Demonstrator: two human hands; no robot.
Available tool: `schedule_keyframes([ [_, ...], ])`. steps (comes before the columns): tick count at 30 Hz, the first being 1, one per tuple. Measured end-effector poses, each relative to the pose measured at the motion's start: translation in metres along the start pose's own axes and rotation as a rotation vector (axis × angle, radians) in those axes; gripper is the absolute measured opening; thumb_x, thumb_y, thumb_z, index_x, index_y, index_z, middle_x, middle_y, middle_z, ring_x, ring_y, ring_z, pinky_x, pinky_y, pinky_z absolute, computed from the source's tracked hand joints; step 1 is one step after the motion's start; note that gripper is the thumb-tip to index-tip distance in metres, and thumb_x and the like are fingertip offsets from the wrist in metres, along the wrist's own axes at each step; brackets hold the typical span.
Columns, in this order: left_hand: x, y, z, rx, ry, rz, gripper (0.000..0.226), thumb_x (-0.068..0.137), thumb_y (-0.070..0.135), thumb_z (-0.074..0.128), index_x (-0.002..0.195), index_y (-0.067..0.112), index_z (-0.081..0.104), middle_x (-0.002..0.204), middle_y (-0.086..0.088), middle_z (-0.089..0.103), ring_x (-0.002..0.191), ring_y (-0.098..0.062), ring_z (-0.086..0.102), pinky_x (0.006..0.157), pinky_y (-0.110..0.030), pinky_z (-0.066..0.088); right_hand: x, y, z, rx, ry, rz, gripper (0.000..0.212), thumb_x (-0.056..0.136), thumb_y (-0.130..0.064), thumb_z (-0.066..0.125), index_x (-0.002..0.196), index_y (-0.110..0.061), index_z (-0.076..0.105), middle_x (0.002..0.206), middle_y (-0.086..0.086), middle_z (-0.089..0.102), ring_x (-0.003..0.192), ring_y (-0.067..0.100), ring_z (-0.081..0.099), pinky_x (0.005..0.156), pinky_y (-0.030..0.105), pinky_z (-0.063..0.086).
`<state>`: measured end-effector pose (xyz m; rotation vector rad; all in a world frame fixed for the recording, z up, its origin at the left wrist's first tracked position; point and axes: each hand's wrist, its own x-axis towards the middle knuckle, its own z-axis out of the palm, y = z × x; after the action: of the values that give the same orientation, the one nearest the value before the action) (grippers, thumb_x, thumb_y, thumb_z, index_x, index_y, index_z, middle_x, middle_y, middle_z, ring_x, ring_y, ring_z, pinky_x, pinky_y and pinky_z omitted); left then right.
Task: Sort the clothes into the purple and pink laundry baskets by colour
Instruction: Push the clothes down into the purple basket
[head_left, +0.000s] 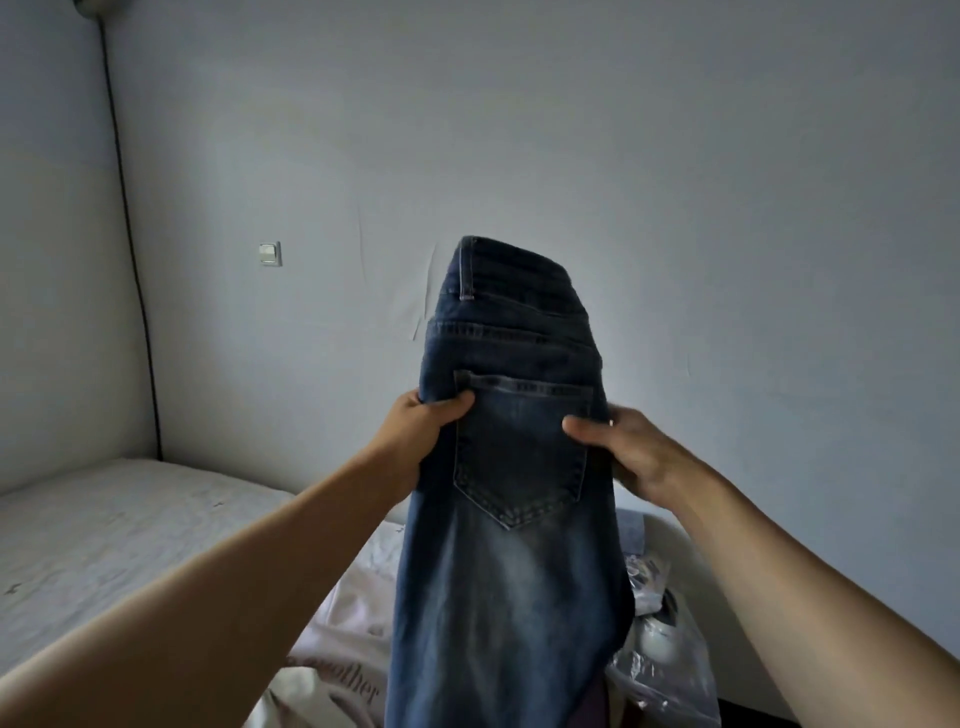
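Jeans held up, gripped by left hand and right hand; legs cut off below.

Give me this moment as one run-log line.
phase: inspecting | left hand: grips jeans | right hand: grips jeans | jeans: held up above bed | baskets: not in view

Both bare forearms reach forward and upward from the lower corners, and the hands are raised in front of the person. The left hand has its thumb on the near side and its fingers curled behind. The right hand is in the same pose, thumb pointing inward. The two hands are level and apart.
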<state>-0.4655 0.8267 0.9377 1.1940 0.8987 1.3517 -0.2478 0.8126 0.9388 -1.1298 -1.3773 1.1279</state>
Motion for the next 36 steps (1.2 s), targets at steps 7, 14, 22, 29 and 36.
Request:
schedule_keyframes([
  [7, 0.018, 0.016, -0.01, 0.258, 0.115, 0.085, 0.021, 0.092, 0.03, 0.06, 0.09, 0.01, 0.064, 0.091, -0.008, 0.069, 0.082, -0.019, 0.064, 0.083, -0.033, 0.053, -0.008, 0.014, 0.001, 0.001, 0.006, 0.014, 0.02, 0.084, 0.004, 0.062, 0.101, -0.005, 0.067, 0.096, 0.006, 0.072, 0.086, 0.017, 0.069, 0.078, 0.027, 0.055],
  [14, -0.009, -0.02, -0.026, 0.061, -0.195, -0.119, 0.022, 0.078, 0.027, 0.072, 0.09, 0.01, 0.068, 0.084, -0.001, 0.075, 0.077, -0.012, 0.071, 0.082, -0.029, 0.054, 0.006, 0.008, 0.025, 0.369, 0.278, 0.015, 0.009, 0.089, -0.004, 0.059, 0.083, -0.006, 0.064, 0.063, 0.003, 0.071, 0.065, 0.016, 0.067, 0.06, 0.025, 0.052],
  [22, -0.001, -0.034, -0.014, 0.065, 0.016, -0.2, 0.008, 0.089, 0.003, 0.061, 0.096, 0.002, 0.064, 0.093, -0.014, 0.066, 0.086, -0.026, 0.062, 0.089, -0.04, 0.05, -0.003, 0.021, 0.007, -0.114, 0.007, 0.124, 0.069, 0.068, -0.001, 0.078, 0.128, -0.017, 0.049, 0.117, 0.007, 0.064, 0.107, 0.023, 0.06, 0.094, 0.036, 0.048],
  [29, 0.014, -0.036, -0.007, 0.274, 0.229, -0.259, 0.029, 0.088, 0.018, 0.068, 0.109, 0.001, 0.058, 0.101, -0.012, 0.061, 0.091, -0.025, 0.058, 0.075, -0.029, 0.048, -0.004, 0.034, -0.015, -0.499, 0.209, 0.116, 0.022, 0.083, 0.006, 0.064, 0.096, -0.011, 0.063, 0.09, 0.009, 0.063, 0.082, 0.021, 0.058, 0.071, 0.028, 0.048],
  [36, 0.012, -0.034, -0.025, 0.19, 0.166, -0.134, 0.077, 0.069, 0.004, 0.082, 0.13, 0.025, 0.04, 0.104, -0.005, 0.049, 0.095, -0.023, 0.054, 0.085, -0.037, 0.05, 0.013, 0.043, -0.007, -0.289, 0.431, -0.024, 0.027, 0.091, 0.001, 0.048, 0.078, -0.019, 0.062, 0.079, 0.006, 0.058, 0.062, 0.018, 0.047, 0.055, 0.024, 0.037],
])
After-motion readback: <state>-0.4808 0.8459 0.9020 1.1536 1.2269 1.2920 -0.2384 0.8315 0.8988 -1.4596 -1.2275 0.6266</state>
